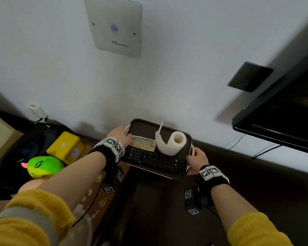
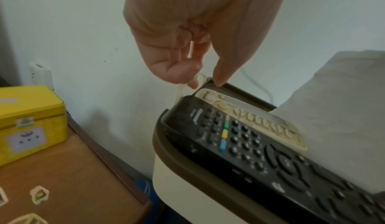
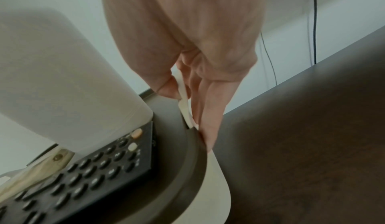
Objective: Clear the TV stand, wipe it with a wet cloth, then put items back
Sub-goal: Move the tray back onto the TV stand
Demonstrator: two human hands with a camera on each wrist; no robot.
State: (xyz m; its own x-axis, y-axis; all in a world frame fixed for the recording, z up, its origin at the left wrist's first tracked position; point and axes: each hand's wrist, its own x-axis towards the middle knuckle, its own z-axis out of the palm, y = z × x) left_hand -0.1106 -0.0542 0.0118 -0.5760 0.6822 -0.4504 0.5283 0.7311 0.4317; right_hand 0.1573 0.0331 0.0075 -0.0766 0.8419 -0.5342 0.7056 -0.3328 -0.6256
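Head view shows both hands on one brown tray (image 1: 144, 126), which sits between them above the dark TV stand (image 1: 167, 210). The left hand (image 1: 120, 134) grips the handle at its side, and the right hand (image 1: 197, 159) grips the opposite handle. On the tray, between the hands, lie a black remote (image 1: 149, 159), a cream remote (image 1: 143, 143) and a paper roll (image 1: 172, 143) with a loose tail. Beyond the right hand hangs the TV (image 1: 283, 112); outside the left hand are a yellow box (image 1: 64, 145) and a green toy (image 1: 44, 166).

Left wrist view shows the fingers curled into the thin pale handle (image 2: 201, 77), the thumb (image 2: 224, 72) pressing the rim. The black remote lies close to the near tray edge.

Right wrist view shows the same pinch on the other handle (image 3: 184, 104). The roll leans beside this hand.

I judge that any tilt can slide the remotes over the low rim or roll the paper off. Free room is toward the person; the wall is close behind the tray.
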